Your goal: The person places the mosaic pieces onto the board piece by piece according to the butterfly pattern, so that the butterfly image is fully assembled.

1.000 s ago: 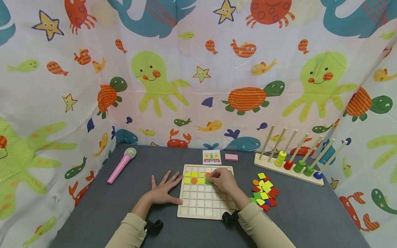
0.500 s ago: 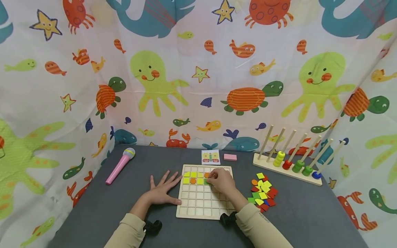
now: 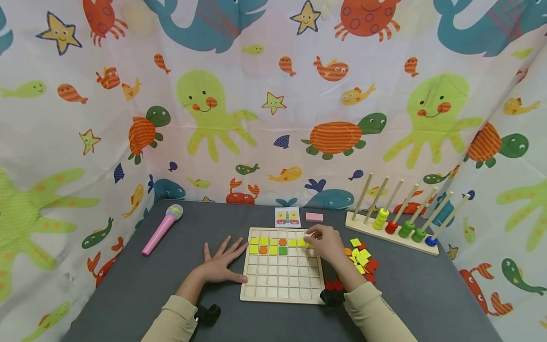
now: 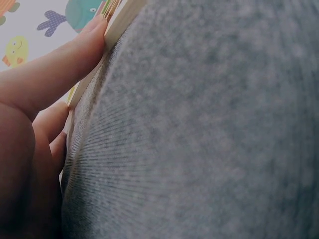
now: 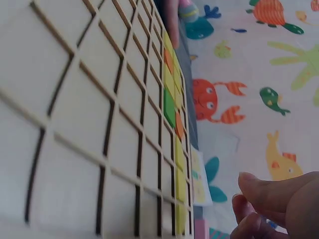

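A wooden grid board (image 3: 279, 280) lies on the dark table. Its second and third rows hold yellow tiles (image 3: 264, 241), orange round tiles (image 3: 283, 242) and a green square tile (image 3: 283, 251). My left hand (image 3: 222, 266) lies with fingers spread, its thumb along the board's left edge and the other fingers on the table. In the left wrist view the fingers are by the board's side. My right hand (image 3: 326, 242) is at the board's upper right, its fingers loosely bent and the fingertips right at a yellow tile in that row. The right wrist view shows nothing between thumb and fingers.
Loose tiles (image 3: 362, 256) in yellow, red and orange lie right of the board, partly behind my right forearm. A picture card (image 3: 287, 217) and a pink block (image 3: 314, 217) lie behind it. A bead rack (image 3: 389, 232) stands at right, a pink microphone (image 3: 161, 230) at left.
My right hand has moved right along the board, away from the green tile. The green tile and yellow tiles right of it now show in full. My left hand stays in place.
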`<state>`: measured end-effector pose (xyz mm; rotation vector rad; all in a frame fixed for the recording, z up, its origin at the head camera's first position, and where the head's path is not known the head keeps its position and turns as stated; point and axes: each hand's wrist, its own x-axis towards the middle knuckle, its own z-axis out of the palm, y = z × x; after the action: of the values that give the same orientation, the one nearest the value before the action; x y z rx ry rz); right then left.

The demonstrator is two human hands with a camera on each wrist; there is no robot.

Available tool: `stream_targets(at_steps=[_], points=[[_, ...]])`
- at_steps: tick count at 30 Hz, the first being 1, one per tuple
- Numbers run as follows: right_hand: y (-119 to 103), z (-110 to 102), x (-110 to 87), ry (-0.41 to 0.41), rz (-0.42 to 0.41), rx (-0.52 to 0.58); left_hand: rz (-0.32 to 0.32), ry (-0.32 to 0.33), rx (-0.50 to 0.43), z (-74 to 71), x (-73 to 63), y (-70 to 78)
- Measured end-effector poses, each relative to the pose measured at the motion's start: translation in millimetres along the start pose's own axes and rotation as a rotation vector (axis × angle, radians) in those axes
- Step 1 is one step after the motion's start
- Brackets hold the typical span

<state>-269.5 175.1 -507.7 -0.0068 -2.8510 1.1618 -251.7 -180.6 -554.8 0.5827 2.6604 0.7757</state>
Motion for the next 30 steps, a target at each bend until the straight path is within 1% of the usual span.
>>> stream_targets(at_steps=[2, 6, 10, 16, 19, 21, 23, 25, 26, 28, 30], points=[[7, -9, 2.8, 0.019, 0.014, -0.008, -0.005, -0.010, -0.001, 0.0, 1.3, -0.8], [24, -27, 7.2, 0.050, 0.021, -0.013, -0.014, -0.012, -0.014, 1.2, 4.3, -3.5], [43, -43, 8.5, 0.062, 0.044, 0.000, -0.019, -0.009, -0.013, 2.7, 5.7, -7.0], [76, -57, 9.8, 0.067, 0.124, -0.021, -0.001, -0.007, -0.001, 1.8, 3.2, -4.0], [90, -65, 10.1, 0.065, 0.176, -0.054, 0.004, -0.002, 0.000, 4.4, 6.6, -4.7], [99, -70, 9.9, 0.057, 0.212, -0.074, -0.002, 0.007, 0.013, 8.2, 11.2, -7.7], [105, -73, 9.5, 0.047, 0.243, -0.095, -0.009, 0.016, 0.022, 10.7, 14.3, -9.9], [109, -72, 9.7, 0.035, 0.260, -0.113, -0.014, 0.020, 0.034, 12.1, 14.6, -11.8], [111, -71, 10.0, 0.032, 0.266, -0.119, -0.012, 0.022, 0.036, 12.0, 13.7, -12.2], [111, -69, 10.9, 0.028, 0.267, -0.128, -0.005, 0.021, 0.012, 8.3, 9.5, -9.5], [110, -67, 12.7, 0.026, 0.262, -0.110, -0.005, 0.009, 0.004, 5.9, 6.6, -8.2]])
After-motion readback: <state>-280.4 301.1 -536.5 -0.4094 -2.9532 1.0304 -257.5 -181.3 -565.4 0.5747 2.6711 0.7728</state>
